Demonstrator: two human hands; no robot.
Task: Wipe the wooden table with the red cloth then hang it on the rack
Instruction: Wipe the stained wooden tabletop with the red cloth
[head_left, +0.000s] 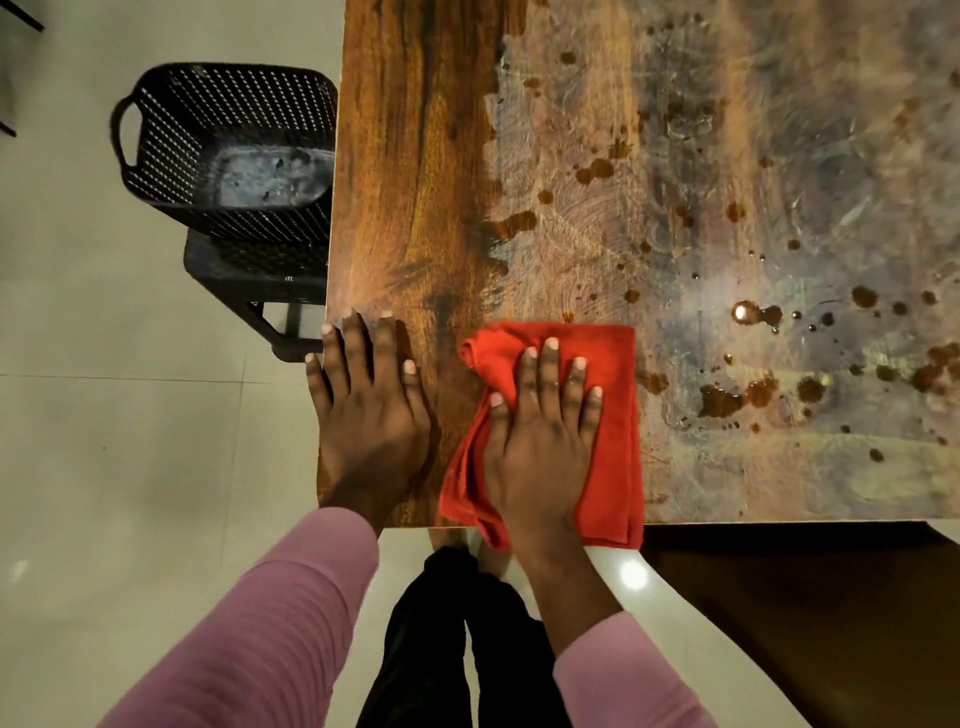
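Sleeves: two pink ribbed sleeves (270, 618) rise from the bottom of the frame, with dark trousers (457, 649) between them over a pale tiled floor (130, 467).
Right hand: the right hand (543, 441), in the lower centre, lies flat on the red cloth (613, 415), fingers straight and slightly spread, pressing down and not curled round it.
Red cloth: folded, on the near edge of the wooden table (415, 156), with its lower corner hanging just over that edge.
Left hand: the left hand (366, 410), just left of the cloth, rests palm down at the table's near left corner, fingers straight and relaxed, holding nothing; the outer fingers reach past the left edge.
Table surface: the left strip shows clean brown grain; the centre and right look hazy and smeared, with dark wet spots and droplets (727, 400).
Basket: a black perforated basket (223, 150) with a handle stands on a dark stool (249, 280), upper left, touching or just beside the table's left edge.
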